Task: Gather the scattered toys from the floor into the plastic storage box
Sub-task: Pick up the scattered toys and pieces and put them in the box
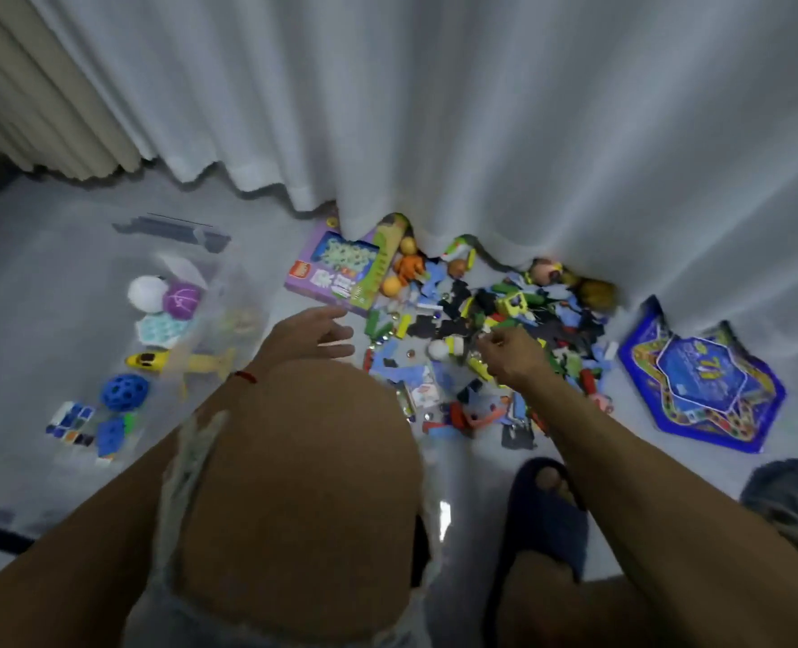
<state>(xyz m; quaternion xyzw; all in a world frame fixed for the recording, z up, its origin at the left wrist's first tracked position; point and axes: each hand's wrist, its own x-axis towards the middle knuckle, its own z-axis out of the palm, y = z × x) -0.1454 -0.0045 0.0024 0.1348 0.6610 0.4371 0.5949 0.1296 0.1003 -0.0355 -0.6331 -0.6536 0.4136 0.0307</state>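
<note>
Head view: crouched over a grey floor [60, 236] before a white curtain [481, 109]. Left hand [310, 336] reaching forward, fingers straight and spread, holding nothing, between the clear plastic storage box [229, 292] and the pile of scattered toys [472, 329]. Right hand [509, 353] down on the pile, fingertips pinched together; what they hold too small and blurred to tell. In the box: white ball [147, 293], purple ball [182, 299], yellow toy plane [177, 361], blue holed ball [124, 391]. Purple game box [336, 273] just beyond the left hand. Blue game board [701, 390] lying right of the pile.
</note>
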